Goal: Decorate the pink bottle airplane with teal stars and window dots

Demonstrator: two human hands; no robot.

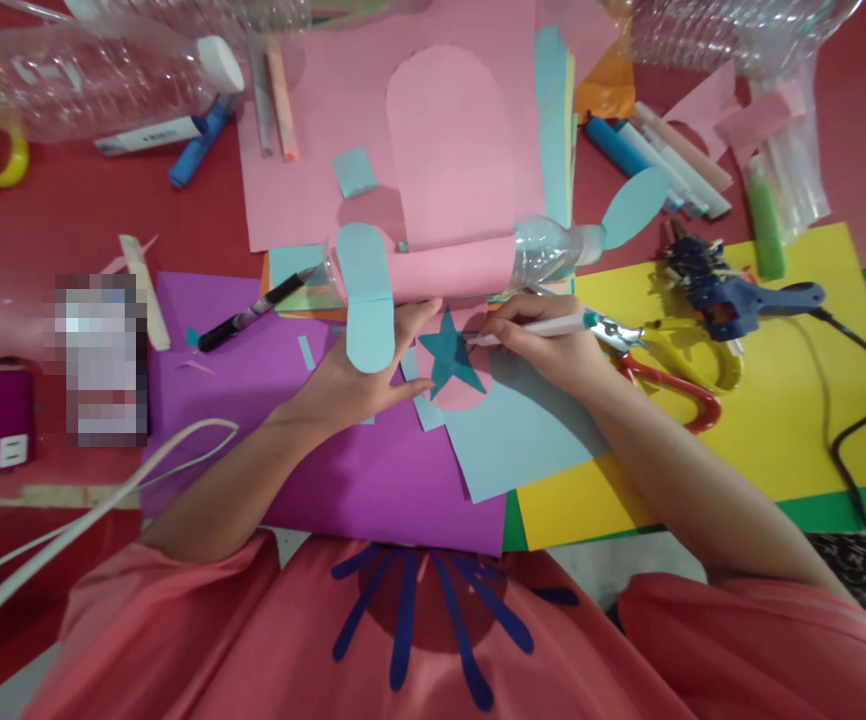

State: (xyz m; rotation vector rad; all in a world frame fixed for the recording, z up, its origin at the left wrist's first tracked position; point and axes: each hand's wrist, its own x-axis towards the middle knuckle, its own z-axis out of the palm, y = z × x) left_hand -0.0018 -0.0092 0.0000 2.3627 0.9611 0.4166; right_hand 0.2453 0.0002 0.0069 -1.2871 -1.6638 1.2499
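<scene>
My right hand (549, 340) is closed around a white marker (545, 328) with a teal end. Its tip meets the right side of a teal star (450, 358) on a pink paper piece (470, 398). On the left, my left hand (384, 365) lies with thumb and fingers apart, fingertips at the star's left edge and the pink paper. A light blue paper strip (370, 330) hangs over the back of that hand, coming from a plastic bottle (545, 250) wrapped in pink paper, which lies on its side beyond both hands. A blue paper leaf shape (634, 208) sits at the bottle's cap.
Scissors (692, 390) with red and yellow handles and a blue glue gun (733, 295) with a black cord lie on yellow paper (793, 400) at right. A black pen (253, 310) rests on purple paper (403, 480). Large plastic bottles (88, 80) and several markers stand farther back.
</scene>
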